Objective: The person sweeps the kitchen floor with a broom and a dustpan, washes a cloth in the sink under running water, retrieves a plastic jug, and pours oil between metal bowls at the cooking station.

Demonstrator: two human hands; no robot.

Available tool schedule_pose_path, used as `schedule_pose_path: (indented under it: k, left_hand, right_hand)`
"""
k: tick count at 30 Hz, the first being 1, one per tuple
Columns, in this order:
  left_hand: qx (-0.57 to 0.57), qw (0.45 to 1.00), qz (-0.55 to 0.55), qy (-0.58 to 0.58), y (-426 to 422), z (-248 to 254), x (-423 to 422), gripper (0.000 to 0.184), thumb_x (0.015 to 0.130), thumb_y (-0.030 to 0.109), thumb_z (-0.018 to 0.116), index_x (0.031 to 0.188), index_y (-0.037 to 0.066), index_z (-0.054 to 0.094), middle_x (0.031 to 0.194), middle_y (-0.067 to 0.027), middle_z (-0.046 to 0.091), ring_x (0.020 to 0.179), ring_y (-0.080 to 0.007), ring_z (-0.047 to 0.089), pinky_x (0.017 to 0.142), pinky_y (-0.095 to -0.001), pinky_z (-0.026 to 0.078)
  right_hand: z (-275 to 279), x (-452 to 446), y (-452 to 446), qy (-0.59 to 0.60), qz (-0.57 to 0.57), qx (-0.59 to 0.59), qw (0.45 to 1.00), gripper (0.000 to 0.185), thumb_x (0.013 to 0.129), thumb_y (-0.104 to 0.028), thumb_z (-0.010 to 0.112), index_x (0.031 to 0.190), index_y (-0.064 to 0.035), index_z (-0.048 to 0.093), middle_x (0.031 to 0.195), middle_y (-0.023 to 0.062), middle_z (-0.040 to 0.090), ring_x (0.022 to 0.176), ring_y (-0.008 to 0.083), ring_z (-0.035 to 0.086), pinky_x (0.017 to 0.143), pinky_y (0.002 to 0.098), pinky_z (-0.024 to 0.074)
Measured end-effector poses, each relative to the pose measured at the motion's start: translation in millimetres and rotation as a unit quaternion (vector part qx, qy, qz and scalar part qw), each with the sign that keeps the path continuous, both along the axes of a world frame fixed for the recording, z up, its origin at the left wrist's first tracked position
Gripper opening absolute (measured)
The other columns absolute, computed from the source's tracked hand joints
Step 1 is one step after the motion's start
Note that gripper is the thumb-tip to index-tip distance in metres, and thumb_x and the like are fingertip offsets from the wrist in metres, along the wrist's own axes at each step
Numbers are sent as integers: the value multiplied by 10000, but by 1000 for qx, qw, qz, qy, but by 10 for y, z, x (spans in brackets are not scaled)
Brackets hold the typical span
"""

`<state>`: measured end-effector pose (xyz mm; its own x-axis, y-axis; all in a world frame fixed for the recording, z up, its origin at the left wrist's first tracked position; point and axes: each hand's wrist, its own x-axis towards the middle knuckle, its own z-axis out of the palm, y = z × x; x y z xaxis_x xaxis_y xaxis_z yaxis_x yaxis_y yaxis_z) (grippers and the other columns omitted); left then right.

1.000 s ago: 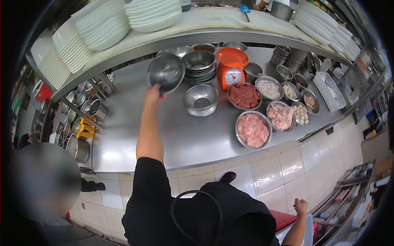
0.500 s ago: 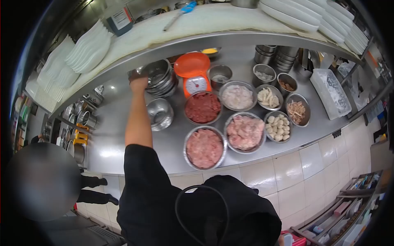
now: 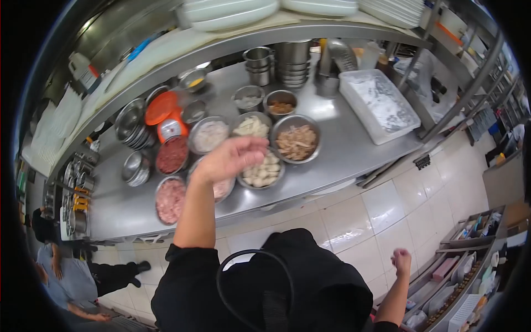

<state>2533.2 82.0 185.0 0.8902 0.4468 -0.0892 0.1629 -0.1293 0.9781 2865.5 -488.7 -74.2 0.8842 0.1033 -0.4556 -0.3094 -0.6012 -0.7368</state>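
- Stainless steel surrounds the work: a long table (image 3: 124,205) with a metal shelf (image 3: 249,37) above it and pale floor tiles (image 3: 337,232) along the front. White plates (image 3: 232,11) are piled on the shelf, probably to leave the tabletop for bowls.
- Round white pieces (image 3: 260,177) fill a steel bowl (image 3: 283,172) near the table's front edge, beneath the left hand (image 3: 232,157); that spot seems chosen for easy reach.
- On that left side the fingers are extended rather than closed, the grip loose and nothing visible in it. It reaches across the rear part of the bowl; whether it touches the contents cannot be told from this angle.
- Out to the person's side, well apart from the table, the right hand (image 3: 401,260) has its fingers curled in; whether that grip has hold of anything cannot be told.
- Pale strips (image 3: 250,126) lie just behind the round white pieces and tan shreds (image 3: 296,141) just to their right, in separate bowls, likely so they do not mix.
- Red meat (image 3: 172,154) stands to the left beside the orange scale (image 3: 170,128), with pink meat (image 3: 170,200) in front, perhaps grouped there because weighing is handy.
- Stacked bowls (image 3: 138,138), farther left, look nested to save room.
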Motion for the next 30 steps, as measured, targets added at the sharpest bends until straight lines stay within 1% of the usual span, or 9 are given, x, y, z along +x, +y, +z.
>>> schedule_pose_path:
  k: [7,12,15,18,20,24,27,29,30]
  left_hand:
    - [-87,965,-246,25,-1142,-767,2457,465,902,227,634,1295,12,508,1108,-69,635,977,-124,601,830,-276,482]
    - [-27,894,-431,119,-2199,-1059,4590,473,921,297,585,1289,9,511,1088,-92,639,953,-154,631,821,-296,489]
    - [8,847,-518,122,-2887,-1169,5649,494,916,348,566,1274,11,527,1054,-98,648,900,-162,644,762,-296,496]
    - [26,808,-563,174,-3535,-1416,6747,489,905,353,581,1256,14,542,1034,-95,654,862,-167,651,725,-300,502]
    - [48,812,-545,201,-3870,-1736,7466,491,887,369,594,1220,9,563,1042,-109,653,856,-179,655,718,-317,508]
    - [327,825,-448,109,-4033,-3369,8714,487,869,390,554,1134,-16,609,1124,-198,638,1002,-333,633,854,-421,497]
    - [421,683,-512,306,-3714,-4060,8909,375,856,304,513,1009,8,685,1146,-233,616,1076,-376,585,937,-439,458]
    - [425,665,-518,330,-3557,-4195,8830,408,864,341,499,1004,5,683,1112,-233,629,1042,-385,598,907,-441,470]
    - [398,699,-511,303,-3462,-4186,8752,399,855,364,507,904,12,689,968,-221,654,907,-381,623,817,-458,484]
  right_hand:
    - [-377,1617,257,-176,206,-32,962,145,820,-80,641,935,6,623,737,72,640,604,142,604,520,277,481]
    - [-722,1596,-927,123,83,-166,975,147,763,-194,674,791,-51,693,833,137,697,798,250,680,691,361,535]
    - [-1858,1104,-2462,64,210,-273,937,155,697,-253,708,768,-115,701,837,68,699,790,261,679,661,396,542]
    - [-1408,561,-2775,43,432,-416,799,95,752,-216,678,752,-121,688,750,85,676,739,259,668,628,417,539]
    - [-1325,356,-2813,363,-182,-189,894,121,817,-222,640,738,-137,671,684,100,636,724,245,654,618,429,530]
    - [-1548,418,-3503,327,-404,155,840,180,848,-220,603,729,-95,654,645,105,620,620,239,640,525,400,511]
    - [-1564,1786,-3821,129,-61,-159,977,151,778,-216,607,751,-92,689,745,121,662,686,269,659,595,415,523]
    - [-1790,2810,-4141,-25,306,-471,827,168,704,-215,618,769,-100,722,840,134,696,755,300,674,669,437,534]
    - [-1671,3462,-4154,25,172,-407,897,195,747,-202,566,758,-73,712,837,142,691,747,317,665,691,440,534]
